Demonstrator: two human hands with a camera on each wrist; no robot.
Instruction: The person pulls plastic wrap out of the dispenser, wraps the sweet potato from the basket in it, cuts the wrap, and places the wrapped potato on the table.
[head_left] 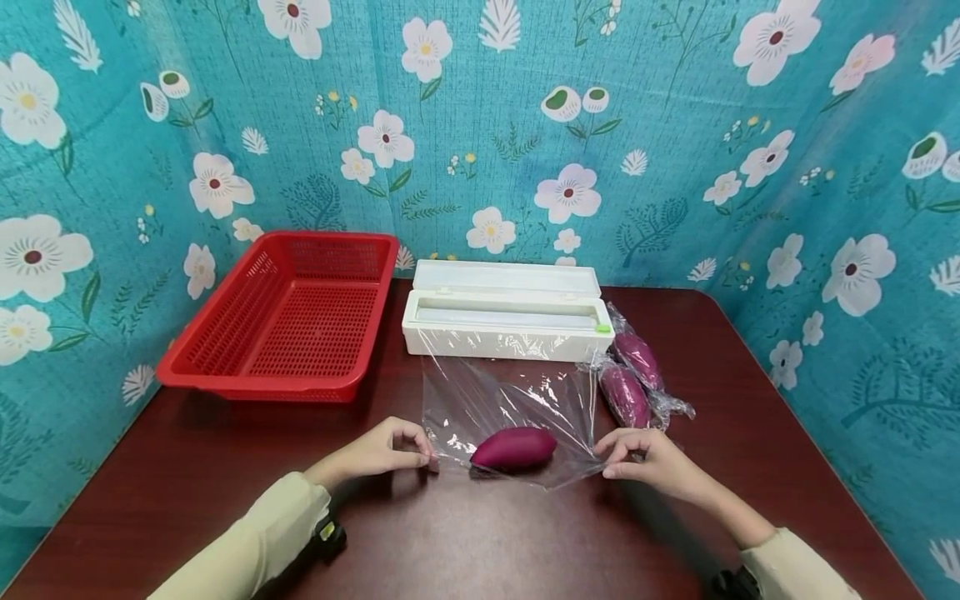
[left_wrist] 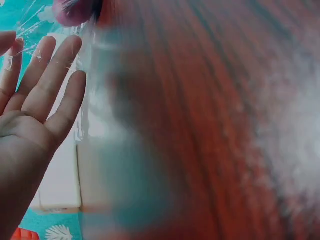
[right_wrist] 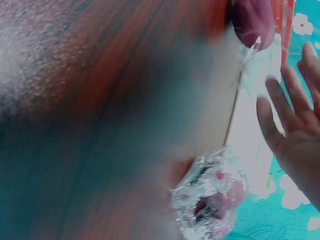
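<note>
A purple-red sweet potato (head_left: pixel 513 448) lies on the table under a sheet of clear plastic wrap (head_left: pixel 480 392). My left hand (head_left: pixel 390 448) pinches the sheet's near left corner between thumb and forefinger. At the opposite corner, my right hand (head_left: pixel 652 462) pinches the wrap the same way. From the near edge, the film stretches back to a white wrap dispenser box (head_left: pixel 506 343) with its lid up. In the left wrist view the other fingers of the left hand (left_wrist: pixel 35 100) are spread, with film glinting by the fingertips.
Two film-wrapped sweet potatoes lie to the right of the box, one nearer (head_left: pixel 625 396) and one behind (head_left: pixel 637 360). A red plastic basket (head_left: pixel 258 382) stands at the back left. Flowered blue cloth (head_left: pixel 480 167) hangs behind the dark wooden table (head_left: pixel 480 542).
</note>
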